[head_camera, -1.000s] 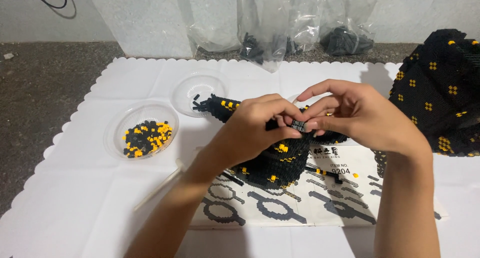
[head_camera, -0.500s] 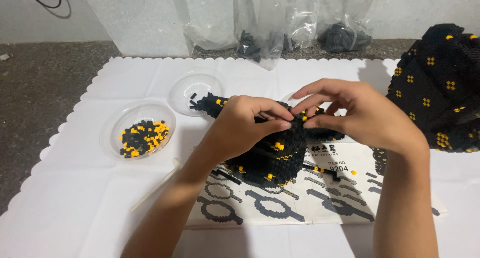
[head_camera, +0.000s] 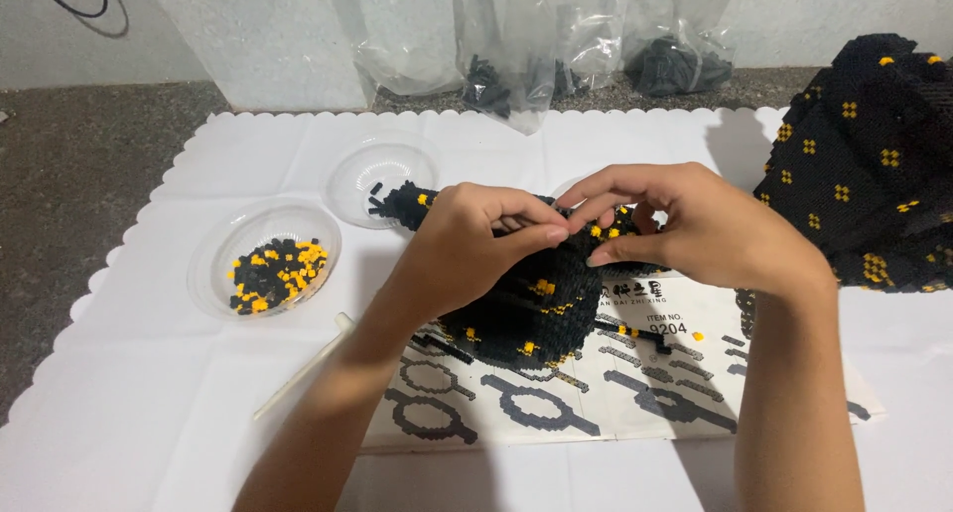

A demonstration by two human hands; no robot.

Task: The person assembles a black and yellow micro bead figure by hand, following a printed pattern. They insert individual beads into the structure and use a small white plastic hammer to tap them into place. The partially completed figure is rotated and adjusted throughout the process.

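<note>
A black block model with yellow dots [head_camera: 541,308] sits on a printed instruction sheet [head_camera: 556,398] at the middle of the white cloth. My left hand [head_camera: 467,244] grips the model's top from the left, fingers curled over it. From the right, my right hand [head_camera: 685,229] meets it, its thumb and fingertips pinching at the model's upper edge. The fingertips of both hands touch there. Whether a small block sits between the fingers is hidden.
A clear bowl [head_camera: 223,274] of black and yellow blocks stands at the left, a second clear bowl [head_camera: 372,169] behind it. A white stick tool [head_camera: 303,365] lies near my left forearm. A large black dotted model [head_camera: 869,154] fills the right. Plastic bags [head_camera: 556,45] line the back.
Both hands have shifted slightly on the model's top and their fingertips have closed together. The model has barely moved.
</note>
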